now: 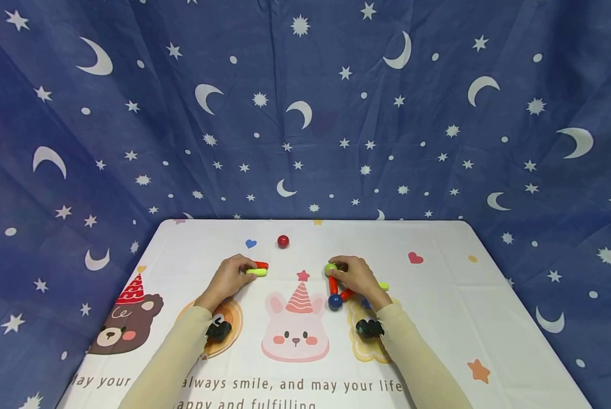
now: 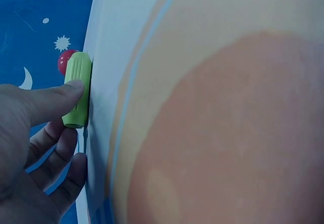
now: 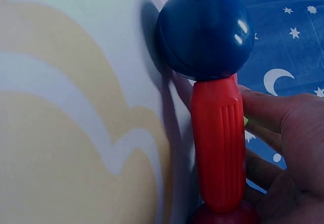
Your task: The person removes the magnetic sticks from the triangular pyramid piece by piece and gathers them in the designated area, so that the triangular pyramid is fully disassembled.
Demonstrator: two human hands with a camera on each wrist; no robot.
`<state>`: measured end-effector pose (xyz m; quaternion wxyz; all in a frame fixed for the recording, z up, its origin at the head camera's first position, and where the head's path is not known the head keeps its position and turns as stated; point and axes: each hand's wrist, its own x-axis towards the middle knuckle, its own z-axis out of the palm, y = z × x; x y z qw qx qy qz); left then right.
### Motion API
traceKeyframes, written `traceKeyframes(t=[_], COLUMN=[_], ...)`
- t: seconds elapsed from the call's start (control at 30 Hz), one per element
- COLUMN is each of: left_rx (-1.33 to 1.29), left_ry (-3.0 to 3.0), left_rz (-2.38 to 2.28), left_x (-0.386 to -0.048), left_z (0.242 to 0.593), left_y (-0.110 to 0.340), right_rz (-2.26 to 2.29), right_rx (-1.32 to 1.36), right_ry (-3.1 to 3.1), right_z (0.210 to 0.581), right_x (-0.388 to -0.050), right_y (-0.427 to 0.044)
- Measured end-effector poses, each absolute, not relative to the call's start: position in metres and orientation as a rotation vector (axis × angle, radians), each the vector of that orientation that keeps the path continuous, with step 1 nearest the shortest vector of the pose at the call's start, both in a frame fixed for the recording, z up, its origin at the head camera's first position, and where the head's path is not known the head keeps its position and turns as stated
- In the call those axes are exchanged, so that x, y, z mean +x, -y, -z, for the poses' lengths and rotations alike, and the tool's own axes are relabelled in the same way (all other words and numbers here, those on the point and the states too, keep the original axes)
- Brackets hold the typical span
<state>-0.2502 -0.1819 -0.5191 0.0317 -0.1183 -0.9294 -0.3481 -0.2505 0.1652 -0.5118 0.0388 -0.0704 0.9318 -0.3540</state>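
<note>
Head view shows the left hand (image 1: 232, 275) left of the tabletop's (image 1: 438, 329) middle, thumb and fingertips clamped on a yellow-green rod (image 1: 256, 272); a red rod (image 1: 261, 264) lies just beside it, toward the far edge. In the left wrist view the thumb presses along the rod, while the other visible fingers curve loosely below.

Right of the middle, the right hand (image 1: 355, 276) pinches a green ball (image 1: 330, 269) between thumb and fingers. From that ball an upright red rod (image 1: 333, 285) runs toward the near edge to a blue ball (image 1: 335, 301), where a slanting red rod (image 1: 346, 294) meets it. Another yellow-green piece (image 1: 384, 286) shows beyond the right hand; how it connects is hidden. A loose red ball (image 1: 283, 241) sits near the far edge, left of centre.

Likely trouble: tugging the green ball sideways could twist or part the joints at the blue ball, since only one end seems held. A careless push by the left hand could nudge the red rod out of line, and a knock might roll the loose ball off the far edge.

No brand is legible on the pieces. Printed along the near edge: "always smile, and may your life", and below, partly cut off, "fulfilling".
</note>
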Motion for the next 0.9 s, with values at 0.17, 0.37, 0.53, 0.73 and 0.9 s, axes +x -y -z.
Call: traceKeyframes(t=[0.17, 0.37, 0.53, 0.73, 0.9], left_rx=[-0.374, -0.344, -0.348, -0.37, -0.408], left_ry=[2.842, 2.83, 2.812, 2.786, 2.767], left_rz=[1.077, 1.082, 1.09, 1.125, 1.137], left_x=[-0.251, -0.25, -0.247, -0.239, -0.232], left_z=[0.52, 0.516, 0.511, 0.503, 0.5], left_y=[0.184, 0.185, 0.184, 0.173, 0.164], right_rz=[1.087, 1.084, 1.073, 1.077, 1.075], right_rx=[-0.21, -0.205, -0.188, -0.197, -0.235], right_ry=[-2.856, -2.863, -2.872, -2.886, -2.902], right_z=[0.511, 0.51, 0.509, 0.51, 0.509], right_x=[-0.249, -0.249, -0.249, -0.248, -0.245], right_y=[-0.165, -0.165, -0.164, -0.165, -0.166])
